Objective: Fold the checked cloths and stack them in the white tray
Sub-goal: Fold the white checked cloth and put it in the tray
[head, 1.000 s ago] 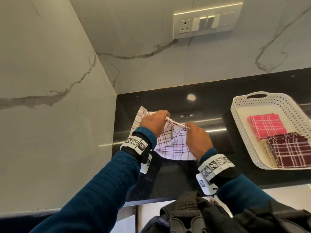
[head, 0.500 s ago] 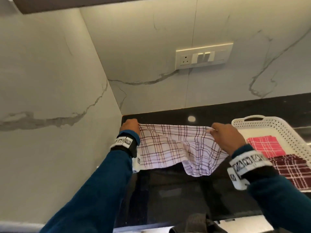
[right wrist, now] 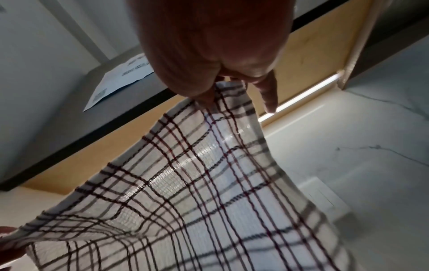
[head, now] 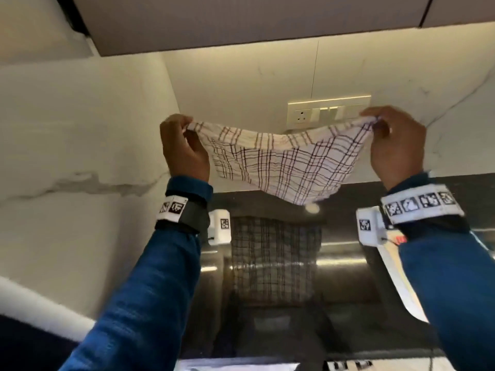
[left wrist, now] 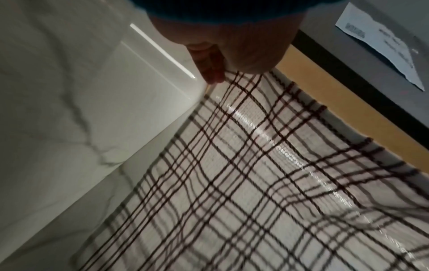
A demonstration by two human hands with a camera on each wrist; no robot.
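Observation:
A white cloth with dark checks (head: 284, 162) hangs spread in the air, high above the black counter (head: 348, 277). My left hand (head: 184, 145) pinches its top left corner and my right hand (head: 391, 140) pinches its top right corner. The cloth sags in the middle and billows toward me. In the left wrist view my left hand (left wrist: 216, 73) pinches the cloth (left wrist: 255, 174) at its corner. In the right wrist view my right hand (right wrist: 209, 91) pinches the cloth (right wrist: 197, 183), one finger sticking out. The white tray is hidden behind my right forearm.
A wall cabinet (head: 241, 20) hangs close overhead. A switch and socket plate (head: 329, 111) sits on the marble back wall behind the cloth. A marble side wall (head: 80, 156) stands to the left. The glossy counter mirrors the cloth.
Both hands drew apart and rose, lifting the cloth off the counter and spreading it open at socket height. The view tilted upward, so the tray dropped out of sight.

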